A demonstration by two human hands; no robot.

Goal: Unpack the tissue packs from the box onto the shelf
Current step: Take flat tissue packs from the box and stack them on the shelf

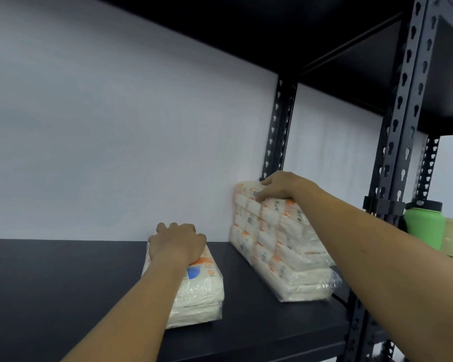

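Note:
A dark shelf board (50,288) holds white tissue packs in clear wrap with orange print. One flat pack (199,291) lies near the middle, and my left hand (177,244) presses down on its far end with fingers curled over it. To the right, against the rear post, stands a taller stack of packs (280,244). My right hand (279,188) rests on the stack's top, fingers curled over the top pack's far edge. The box is not in view.
A white wall runs behind the shelf. Black perforated posts (277,131) (400,142) frame the right end, with another dark board overhead. A green bottle with a black lid (425,226) stands on the neighbouring shelf at the right.

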